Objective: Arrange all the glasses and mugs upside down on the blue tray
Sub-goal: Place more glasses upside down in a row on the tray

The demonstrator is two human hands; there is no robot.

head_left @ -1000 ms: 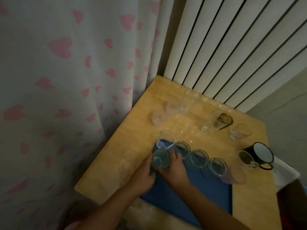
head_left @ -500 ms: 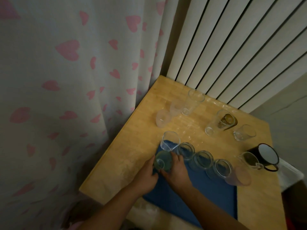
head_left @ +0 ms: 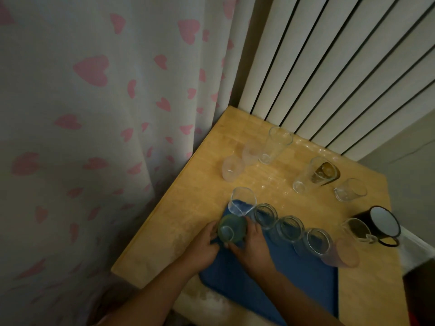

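Note:
A blue tray (head_left: 277, 285) lies at the near side of a wooden table (head_left: 179, 231). Both hands clasp a greenish glass (head_left: 231, 231) standing on the tray's far left corner: my left hand (head_left: 207, 243) on its left, my right hand (head_left: 253, 248) on its right. Along the tray's far edge runs a row of glasses: a clear tumbler (head_left: 242, 203), then three upturned clear glasses (head_left: 290, 229), and a pinkish glass (head_left: 343, 251). A black mug (head_left: 379, 225) with a white inside and a clear handled glass (head_left: 355, 230) stand off the tray at the right.
Farther back on the table stand two frosted cups (head_left: 231, 168), a tall clear glass (head_left: 275, 144), another tall glass (head_left: 310, 175) before a brown cup (head_left: 328, 171), and a short glass (head_left: 350, 190). A heart-patterned curtain (head_left: 94, 114) hangs left; a ribbed panel (head_left: 329, 67) rises behind.
The view has drifted slightly. Both hands stay on the greenish glass at the tray's corner; nothing else has moved.

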